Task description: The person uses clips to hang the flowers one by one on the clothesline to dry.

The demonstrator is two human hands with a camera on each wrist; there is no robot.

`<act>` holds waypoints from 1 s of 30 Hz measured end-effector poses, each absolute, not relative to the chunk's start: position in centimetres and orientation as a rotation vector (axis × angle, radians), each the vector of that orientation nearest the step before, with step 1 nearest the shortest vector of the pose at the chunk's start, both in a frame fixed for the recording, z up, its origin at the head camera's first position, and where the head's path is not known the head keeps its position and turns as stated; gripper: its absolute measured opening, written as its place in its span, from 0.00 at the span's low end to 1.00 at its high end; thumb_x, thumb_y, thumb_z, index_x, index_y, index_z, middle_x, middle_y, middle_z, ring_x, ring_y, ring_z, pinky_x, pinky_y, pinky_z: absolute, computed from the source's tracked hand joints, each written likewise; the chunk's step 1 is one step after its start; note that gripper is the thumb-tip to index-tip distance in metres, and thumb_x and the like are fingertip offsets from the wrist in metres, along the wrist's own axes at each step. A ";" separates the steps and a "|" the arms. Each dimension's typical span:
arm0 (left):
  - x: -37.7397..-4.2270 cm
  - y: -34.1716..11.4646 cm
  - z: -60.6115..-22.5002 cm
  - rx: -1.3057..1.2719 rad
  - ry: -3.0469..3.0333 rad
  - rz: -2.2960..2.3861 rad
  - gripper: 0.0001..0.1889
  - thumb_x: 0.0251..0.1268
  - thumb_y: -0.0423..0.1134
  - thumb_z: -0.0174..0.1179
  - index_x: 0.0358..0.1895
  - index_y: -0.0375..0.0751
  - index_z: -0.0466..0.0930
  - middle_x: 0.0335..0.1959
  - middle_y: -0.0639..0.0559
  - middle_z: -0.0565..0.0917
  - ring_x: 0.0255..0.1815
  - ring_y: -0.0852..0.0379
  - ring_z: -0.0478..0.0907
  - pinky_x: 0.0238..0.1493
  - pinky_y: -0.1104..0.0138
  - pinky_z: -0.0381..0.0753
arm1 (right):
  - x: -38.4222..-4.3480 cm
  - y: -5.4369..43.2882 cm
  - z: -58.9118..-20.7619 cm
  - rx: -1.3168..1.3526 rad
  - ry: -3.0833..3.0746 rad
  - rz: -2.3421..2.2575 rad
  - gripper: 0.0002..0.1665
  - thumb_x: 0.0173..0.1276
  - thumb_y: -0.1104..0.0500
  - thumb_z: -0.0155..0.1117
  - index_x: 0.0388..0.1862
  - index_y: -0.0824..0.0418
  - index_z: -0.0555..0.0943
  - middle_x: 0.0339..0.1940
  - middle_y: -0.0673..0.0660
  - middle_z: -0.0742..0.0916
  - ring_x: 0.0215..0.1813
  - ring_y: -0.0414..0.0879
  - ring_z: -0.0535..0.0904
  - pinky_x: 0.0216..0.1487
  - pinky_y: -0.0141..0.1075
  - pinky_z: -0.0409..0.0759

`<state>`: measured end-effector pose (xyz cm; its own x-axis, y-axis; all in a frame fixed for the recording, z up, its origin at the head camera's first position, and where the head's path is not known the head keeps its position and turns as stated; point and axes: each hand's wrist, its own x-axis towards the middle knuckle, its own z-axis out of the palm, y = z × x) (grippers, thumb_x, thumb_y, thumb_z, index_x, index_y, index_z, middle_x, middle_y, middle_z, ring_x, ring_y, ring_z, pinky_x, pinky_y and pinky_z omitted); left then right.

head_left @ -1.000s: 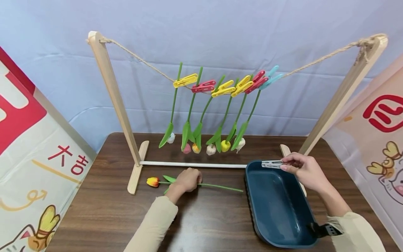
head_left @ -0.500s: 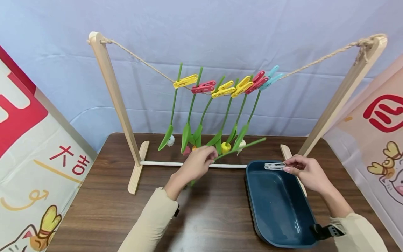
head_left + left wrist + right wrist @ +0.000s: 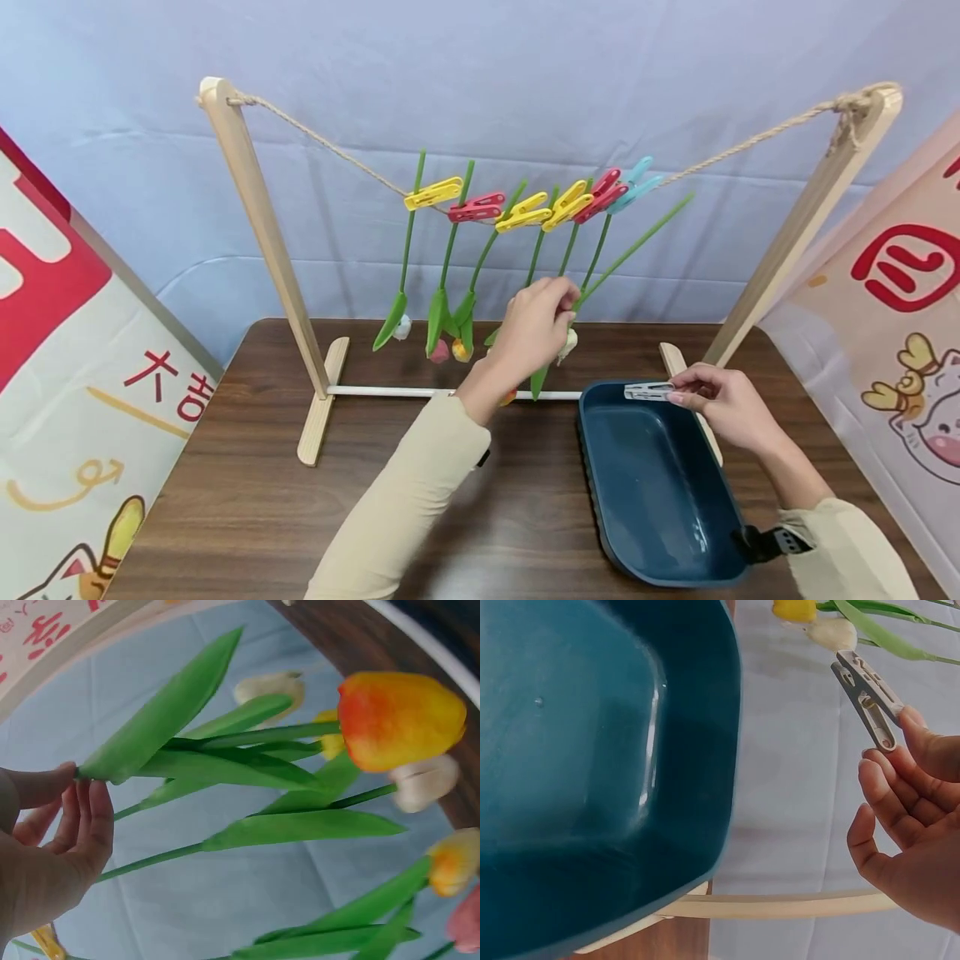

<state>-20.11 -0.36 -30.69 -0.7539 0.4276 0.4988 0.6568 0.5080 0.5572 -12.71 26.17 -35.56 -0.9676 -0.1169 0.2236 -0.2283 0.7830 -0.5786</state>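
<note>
My left hand (image 3: 534, 327) pinches the stem of an orange-yellow artificial tulip (image 3: 401, 720) between thumb and fingertips, just above its leaves. The bloom points down and the bare stem end slants up to the right, near the rope. Over the tray's far edge my right hand (image 3: 727, 406) pinches a grey-white clothespin (image 3: 866, 697) by its handle ends. Several tulips hang bloom-down from the rope (image 3: 330, 146), held by yellow, red and light-blue clothespins (image 3: 433, 193). Some of those blooms are hidden behind my left hand in the head view.
A dark blue tray (image 3: 652, 575) stands on the brown table (image 3: 247, 500) at the right. Wooden posts (image 3: 262, 225) rise on both sides, joined low down by a white rod (image 3: 390, 391). Printed banners (image 3: 900, 350) flank the table.
My left hand has lifted the orange-yellow tulip off the table and carried it up and right toward the hanging tulips, its stem end tipping upward. My right hand stays nearly still with the clothespin.
</note>
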 end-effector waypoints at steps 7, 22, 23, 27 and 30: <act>-20.3 0.4 -29.5 -0.837 -2.470 -1.076 0.07 0.62 0.33 0.57 0.42 0.38 0.79 0.34 0.51 0.78 0.36 0.58 0.75 0.41 0.69 0.72 | -13.6 26.3 -34.3 0.312 -2.765 0.920 0.04 0.58 0.67 0.64 0.33 0.68 0.81 0.25 0.55 0.82 0.23 0.37 0.72 0.22 0.30 0.69; -20.1 0.5 -29.2 -0.808 -2.483 -1.105 0.08 0.62 0.33 0.57 0.43 0.37 0.79 0.35 0.51 0.79 0.37 0.58 0.75 0.44 0.69 0.72 | -15.9 24.0 -22.8 0.266 -2.632 0.763 0.07 0.56 0.66 0.67 0.34 0.68 0.82 0.22 0.41 0.77 0.23 0.38 0.67 0.21 0.27 0.62; -20.1 0.5 -29.2 -0.809 -2.482 -1.108 0.08 0.62 0.33 0.57 0.43 0.37 0.79 0.35 0.50 0.79 0.37 0.57 0.76 0.44 0.68 0.72 | -16.0 23.7 -21.8 0.270 -2.612 0.744 0.07 0.56 0.67 0.67 0.34 0.68 0.82 0.21 0.40 0.77 0.23 0.38 0.66 0.20 0.27 0.61; -20.0 0.6 -29.1 -0.815 -2.482 -1.113 0.08 0.62 0.33 0.57 0.43 0.37 0.79 0.35 0.50 0.79 0.38 0.57 0.75 0.44 0.68 0.72 | -16.2 22.7 -18.2 0.290 -2.534 0.605 0.08 0.57 0.67 0.66 0.34 0.70 0.82 0.21 0.33 0.73 0.23 0.35 0.64 0.23 0.25 0.60; -19.8 0.6 -29.1 -0.814 -2.478 -1.112 0.08 0.62 0.34 0.58 0.43 0.37 0.79 0.35 0.50 0.79 0.37 0.58 0.75 0.43 0.69 0.72 | -16.4 22.0 -16.2 0.286 -2.491 0.504 0.09 0.59 0.65 0.64 0.35 0.72 0.81 0.23 0.29 0.71 0.24 0.31 0.63 0.27 0.25 0.60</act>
<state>-19.84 0.64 -29.15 -0.7923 0.3719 0.4837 0.6086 0.5383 0.5830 -16.42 21.96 -16.24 -0.8114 -0.0915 0.5774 -0.3086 0.9059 -0.2901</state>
